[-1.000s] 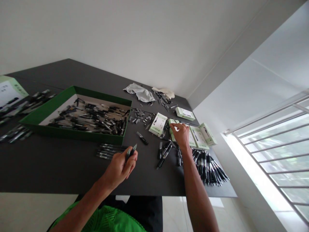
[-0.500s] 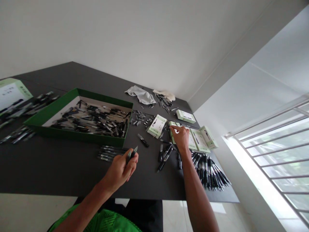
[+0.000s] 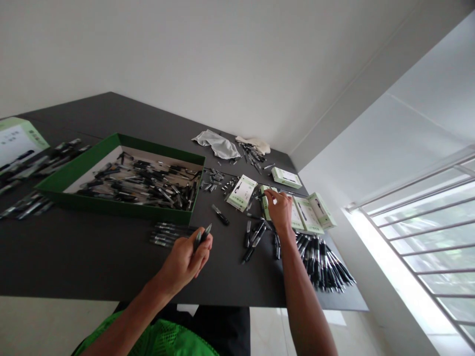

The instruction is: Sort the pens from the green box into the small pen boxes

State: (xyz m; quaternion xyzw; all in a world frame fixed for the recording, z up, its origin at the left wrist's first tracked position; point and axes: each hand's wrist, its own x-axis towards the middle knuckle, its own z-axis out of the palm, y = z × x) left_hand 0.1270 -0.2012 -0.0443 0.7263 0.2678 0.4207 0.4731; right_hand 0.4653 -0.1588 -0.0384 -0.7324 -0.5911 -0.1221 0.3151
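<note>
My left hand (image 3: 191,254) is closed round pens (image 3: 203,236), their pointed tips sticking up past the thumb; it hovers above the near part of the table. Beside it lies a row of clear-and-black pens (image 3: 165,234). Further right, my right hand (image 3: 279,210) has thumb and fingertips pinched together over a light green pen box (image 3: 266,190). A thin dark piece seems to be at those fingertips, too small to name. Just left of that hand stands another pen box (image 3: 242,193). Loose pen parts (image 3: 254,240) lie below it, and one short pen part (image 3: 220,215) rests between the hands.
A green tray (image 3: 122,205) full of pens and parts stands at left. Fanned-out pens (image 3: 322,262) lie at the table's right edge, below opened boxes (image 3: 309,215). Toward the wall are a white cloth (image 3: 217,144), a glove-like cloth (image 3: 256,144) and a closed box (image 3: 286,178).
My right hand has shifted very slightly, still pinched over the box. The left hand keeps its place and its grip on the pens.
</note>
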